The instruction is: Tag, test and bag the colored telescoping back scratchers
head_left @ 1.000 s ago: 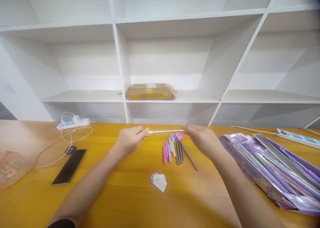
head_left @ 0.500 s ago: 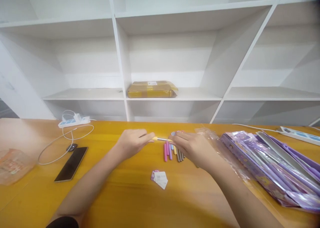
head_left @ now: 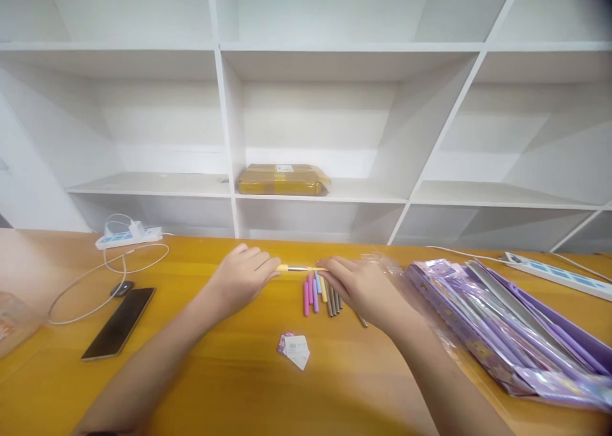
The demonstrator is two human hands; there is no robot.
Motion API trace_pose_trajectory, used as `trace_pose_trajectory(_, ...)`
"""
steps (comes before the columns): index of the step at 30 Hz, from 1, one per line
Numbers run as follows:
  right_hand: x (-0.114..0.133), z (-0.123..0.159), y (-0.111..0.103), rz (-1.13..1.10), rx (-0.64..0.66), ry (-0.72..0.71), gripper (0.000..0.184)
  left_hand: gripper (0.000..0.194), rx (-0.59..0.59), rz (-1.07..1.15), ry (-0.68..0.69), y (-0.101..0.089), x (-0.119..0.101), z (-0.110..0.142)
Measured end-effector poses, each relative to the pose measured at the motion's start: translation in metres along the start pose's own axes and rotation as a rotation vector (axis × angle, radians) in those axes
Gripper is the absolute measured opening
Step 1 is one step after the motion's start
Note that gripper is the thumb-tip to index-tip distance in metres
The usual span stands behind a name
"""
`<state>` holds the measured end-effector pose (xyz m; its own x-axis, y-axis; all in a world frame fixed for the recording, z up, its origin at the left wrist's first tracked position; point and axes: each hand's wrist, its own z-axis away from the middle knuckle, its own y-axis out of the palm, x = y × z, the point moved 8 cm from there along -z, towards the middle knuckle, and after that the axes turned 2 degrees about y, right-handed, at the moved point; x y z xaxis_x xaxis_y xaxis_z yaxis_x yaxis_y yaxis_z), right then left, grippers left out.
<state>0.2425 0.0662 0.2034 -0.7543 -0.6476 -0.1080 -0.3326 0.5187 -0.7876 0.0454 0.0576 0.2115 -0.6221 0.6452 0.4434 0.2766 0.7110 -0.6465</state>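
Note:
A thin yellow pen-like stick with a silver middle section spans the gap between my two hands, level above the table. My left hand is closed around its yellow left end. The fingers of my right hand pinch the slim yellow right end. Just below and beside my right hand lie several pink and purple tubes, a blue one, a yellow one and several silver tubes, partly covered by that hand. Nearer me rest small white and purple paper tags.
To the right, a purple patterned box holds plastic-wrapped items, with clear film beside it. On the left are a phone, a mouse, a cable and a power strip. Behind, white shelving carries a taped carton.
The view has shifted a little. My hands are slightly farther apart, and a slim yellow length now shows between the silver section and my right fingers.

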Motion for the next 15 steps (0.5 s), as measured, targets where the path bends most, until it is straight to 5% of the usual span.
trace_pose_trajectory(15, 0.027, 0.001, 0.012, -0.100, 0.020, -0.118, 0.027, 0.013, 0.015, 0.004, -0.111, -0.004, -0.014, 0.000)
